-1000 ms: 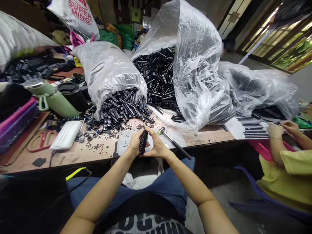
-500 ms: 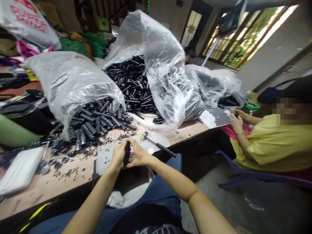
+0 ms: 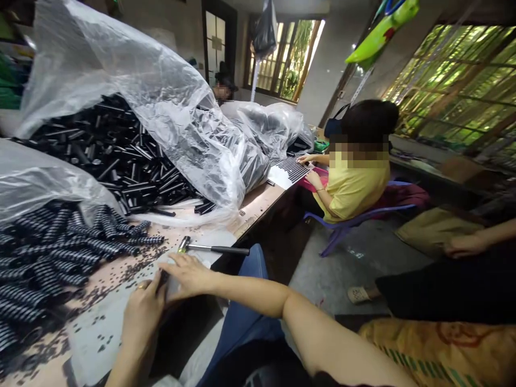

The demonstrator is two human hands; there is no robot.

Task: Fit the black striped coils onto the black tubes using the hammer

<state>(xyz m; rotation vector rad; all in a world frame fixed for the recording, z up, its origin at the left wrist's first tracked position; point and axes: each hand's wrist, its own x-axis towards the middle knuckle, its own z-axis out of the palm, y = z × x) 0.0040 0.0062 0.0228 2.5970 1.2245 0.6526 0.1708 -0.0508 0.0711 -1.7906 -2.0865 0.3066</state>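
Note:
Over the near table edge, my left hand [image 3: 144, 309], a ring on one finger, is closed around a dark part [image 3: 163, 279], mostly hidden behind my fingers. My right hand [image 3: 188, 275] grips the same part from the other side, its fingers reaching across the top. Just beyond my hands lies a small hammer [image 3: 217, 249] with a black handle. A pale sheet [image 3: 91, 338] covers the table beside my left hand, with small black bits scattered on it. Ribbed black cylinders [image 3: 52, 263] are heaped to the left.
A clear plastic bag [image 3: 181, 118] spills smooth black tubes [image 3: 121, 156] at the back. A person in a yellow shirt [image 3: 358, 185] sits on a purple chair [image 3: 334, 234] beside rows of black tubes [image 3: 294, 169]. At right are another person's hand [image 3: 467, 244] and an orange sack [image 3: 439, 349].
The view has swung right, bringing another person's arm and the orange sack into sight. Both hands still hold the dark part, now more covered by my fingers.

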